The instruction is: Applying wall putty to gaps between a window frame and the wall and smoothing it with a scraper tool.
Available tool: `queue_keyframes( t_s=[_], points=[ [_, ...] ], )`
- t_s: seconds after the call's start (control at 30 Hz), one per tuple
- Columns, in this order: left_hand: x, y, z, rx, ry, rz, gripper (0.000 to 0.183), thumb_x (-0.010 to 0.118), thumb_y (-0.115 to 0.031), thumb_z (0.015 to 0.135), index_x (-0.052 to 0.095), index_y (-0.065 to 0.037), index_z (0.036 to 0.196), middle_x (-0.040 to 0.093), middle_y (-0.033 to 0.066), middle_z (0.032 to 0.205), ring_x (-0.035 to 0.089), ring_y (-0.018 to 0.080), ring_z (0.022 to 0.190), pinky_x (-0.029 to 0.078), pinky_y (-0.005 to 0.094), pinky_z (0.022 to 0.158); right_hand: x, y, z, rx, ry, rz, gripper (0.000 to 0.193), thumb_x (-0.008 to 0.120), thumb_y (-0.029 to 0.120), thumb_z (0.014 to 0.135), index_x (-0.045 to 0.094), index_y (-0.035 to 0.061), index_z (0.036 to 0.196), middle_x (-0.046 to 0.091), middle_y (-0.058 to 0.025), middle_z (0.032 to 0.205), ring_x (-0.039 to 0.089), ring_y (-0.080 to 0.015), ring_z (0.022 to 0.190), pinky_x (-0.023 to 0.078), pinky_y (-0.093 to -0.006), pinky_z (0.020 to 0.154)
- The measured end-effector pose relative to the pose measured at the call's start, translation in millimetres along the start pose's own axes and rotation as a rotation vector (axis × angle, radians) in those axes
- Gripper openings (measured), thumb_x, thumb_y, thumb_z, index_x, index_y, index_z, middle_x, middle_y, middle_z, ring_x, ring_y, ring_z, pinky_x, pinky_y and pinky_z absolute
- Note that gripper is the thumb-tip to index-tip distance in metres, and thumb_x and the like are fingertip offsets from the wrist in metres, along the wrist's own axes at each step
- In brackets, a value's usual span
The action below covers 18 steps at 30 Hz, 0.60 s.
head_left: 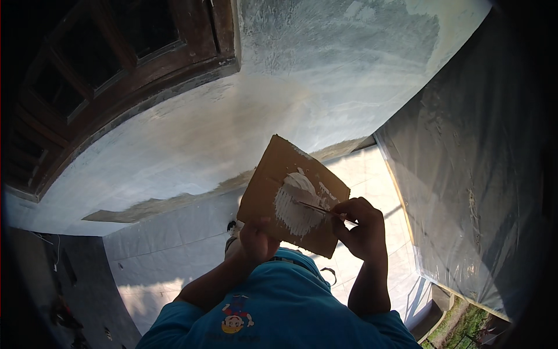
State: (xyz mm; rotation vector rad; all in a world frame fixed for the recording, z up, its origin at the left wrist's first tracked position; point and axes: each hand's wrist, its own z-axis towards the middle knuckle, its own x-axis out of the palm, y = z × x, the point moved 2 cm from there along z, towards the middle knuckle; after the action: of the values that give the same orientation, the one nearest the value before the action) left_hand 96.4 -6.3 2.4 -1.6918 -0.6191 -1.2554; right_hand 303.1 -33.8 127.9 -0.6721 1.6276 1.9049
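My left hand (257, 241) grips the near edge of a brown cardboard piece (270, 174), held tilted in front of my chest. A patch of white putty (296, 209) is smeared across the middle of the cardboard. In my right hand (360, 228) is a thin putty knife (317, 207), its blade lying across the white patch. Both hands are close together, just above my blue shirt.
A white plastered wall (232, 116) rises ahead, with a dark wooden window frame (116, 64) at the upper left. A grey plastic sheet (476, 163) hangs on the right. Pale floor tiles (174, 244) lie below. Greenery shows at the lower right corner.
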Motion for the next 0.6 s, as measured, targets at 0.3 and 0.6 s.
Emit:
queue_keyframes(
  t_s=[0.3,0.6],
  points=[
    [6.0,-9.7,3.8,0.013,-0.025,-0.04,0.066,0.051,-0.028,0.087,0.033,-0.006,0.147,0.046,0.0138,0.144,0.045,0.0319,0.133,0.039,0.0497,0.11,3.4,0.8,-3.0,-0.266,0.033,-0.135,0.038,0.079,-0.001,0.066,0.076,0.0136,0.101,0.072,-0.0025,0.101,0.063,-0.0207,0.092,0.053,-0.0325,0.08],
    [20.0,-15.5,4.0,0.034,-0.063,-0.054,0.067,0.054,-0.028,0.084,0.035,-0.004,0.144,0.051,0.015,0.138,0.05,0.0317,0.128,0.042,0.0474,0.107,5.9,6.0,-3.4,-0.374,-0.09,-0.27,0.04,0.08,0.006,0.064,0.076,0.016,0.103,0.073,-0.0008,0.107,0.062,-0.0207,0.094,0.051,-0.0322,0.085]
  ],
)
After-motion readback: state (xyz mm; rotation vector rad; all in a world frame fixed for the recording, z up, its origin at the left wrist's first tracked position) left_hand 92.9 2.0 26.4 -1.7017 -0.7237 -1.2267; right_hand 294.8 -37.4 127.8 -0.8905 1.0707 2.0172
